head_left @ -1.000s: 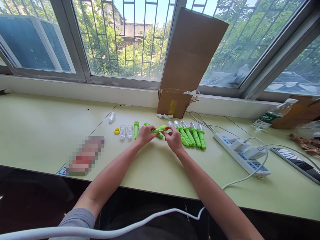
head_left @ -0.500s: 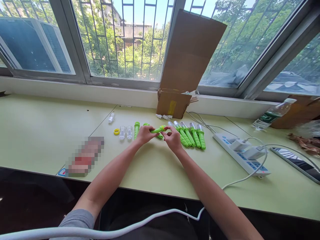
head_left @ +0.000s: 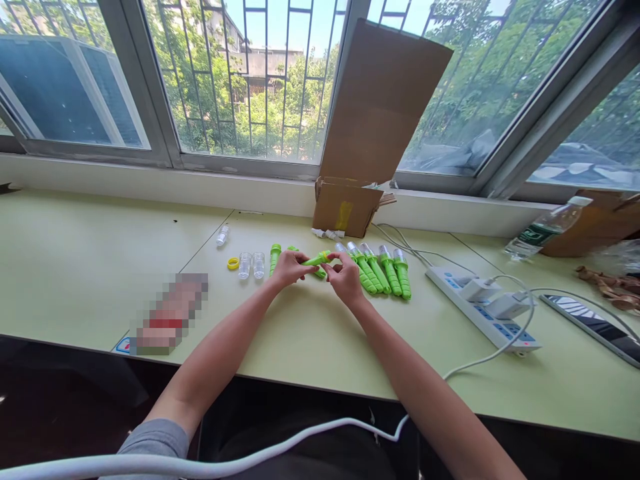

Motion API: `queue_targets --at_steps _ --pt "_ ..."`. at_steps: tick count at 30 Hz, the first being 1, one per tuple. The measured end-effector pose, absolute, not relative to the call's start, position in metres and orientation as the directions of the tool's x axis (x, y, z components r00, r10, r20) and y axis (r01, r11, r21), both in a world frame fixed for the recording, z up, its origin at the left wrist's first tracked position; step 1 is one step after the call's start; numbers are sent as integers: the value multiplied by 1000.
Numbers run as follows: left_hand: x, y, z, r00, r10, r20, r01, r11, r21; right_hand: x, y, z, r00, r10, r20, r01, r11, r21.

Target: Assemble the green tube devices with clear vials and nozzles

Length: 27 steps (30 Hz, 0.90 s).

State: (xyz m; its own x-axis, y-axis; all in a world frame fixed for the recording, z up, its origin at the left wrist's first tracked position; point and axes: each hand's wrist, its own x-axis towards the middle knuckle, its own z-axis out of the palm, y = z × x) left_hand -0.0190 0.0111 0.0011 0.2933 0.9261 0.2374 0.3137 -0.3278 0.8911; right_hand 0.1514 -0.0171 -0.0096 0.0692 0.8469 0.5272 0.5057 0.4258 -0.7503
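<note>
In the head view, my left hand (head_left: 291,268) is closed around a green plastic handle (head_left: 314,260), which points to the right. My right hand (head_left: 345,277) pinches at the handle's right end, where a yellow ring (head_left: 325,256) shows; the fingers partly hide that end. Behind my left hand lie other green handles, one of them upright-looking (head_left: 275,257). To the right of my right hand is a row of several green handles with clear caps (head_left: 386,270). Two clear ribbed caps (head_left: 251,265) and a loose yellow ring (head_left: 233,263) sit left of my hands.
An open cardboard box (head_left: 345,207) stands against the window sill, small white parts (head_left: 327,234) before it. Another clear piece (head_left: 223,235) lies farther left. At right are a power strip (head_left: 483,310) with cables, a phone (head_left: 593,327) and a water bottle (head_left: 547,230). A blurred object (head_left: 170,313) lies front left.
Both hands stay nearly in place around the green handle, with only a slight shift of the fingers. The green handle just left of my left hand has tilted or shifted slightly.
</note>
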Motion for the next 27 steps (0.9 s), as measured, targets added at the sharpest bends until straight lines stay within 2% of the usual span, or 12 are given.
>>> queue_targets --at_steps 8,14,19,23,27 --pt "-18 10 3 287 939 190 282 -272 920 152 -15 -12 81 841 535 502 429 -751" --pt "-18 9 5 308 940 148 194 -215 957 150 -15 -11 89 823 561 534 435 -725" --pt "-20 10 1 315 936 159 269 -249 930 151 -15 -14 81 814 575 562 439 -701" --pt "-18 10 -1 306 907 290 464 -408 786 153 -16 -19 94 800 593 584 438 -683" --pt "-13 7 0 300 866 401 735 -477 481 154 -16 -22 108 777 620 589 453 -669"
